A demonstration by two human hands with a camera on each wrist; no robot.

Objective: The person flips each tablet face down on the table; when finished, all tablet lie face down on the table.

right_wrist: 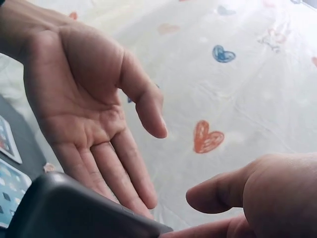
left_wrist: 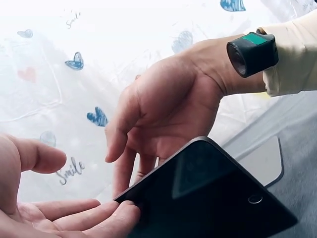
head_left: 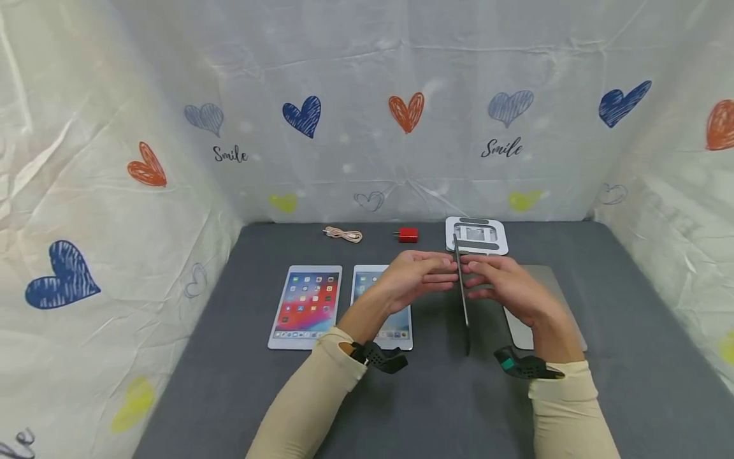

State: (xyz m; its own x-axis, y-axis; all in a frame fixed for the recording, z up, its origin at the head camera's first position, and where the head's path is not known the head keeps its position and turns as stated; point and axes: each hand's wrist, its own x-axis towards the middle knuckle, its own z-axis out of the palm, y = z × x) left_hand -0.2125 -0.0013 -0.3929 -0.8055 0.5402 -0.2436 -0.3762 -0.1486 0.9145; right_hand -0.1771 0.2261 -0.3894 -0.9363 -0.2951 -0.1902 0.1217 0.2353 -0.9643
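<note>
Thin, black, glass-fronted rectangular tablet (left_wrist: 208, 191): upright, nearer the grey counter's (head_left: 441, 414) right edge than left. Left hand (head_left: 417, 278), right hand (head_left: 504, 285): fingers straight, against opposite faces. Advised: even, opposed pressure.

In the head view, a creased white sheet (head_left: 355, 70) walls the space from 9 o'clock through 12 to 3. Its print has a blue heart (head_left: 302, 116) at 11, a yellow heart (head_left: 133, 404) at 8, and a "Smile" (head_left: 501, 147) at 2. A dark grey table (head_left: 436, 414) spreads from the centre to 6. In the left wrist view, light bleaches the sheet toward 11.
</note>
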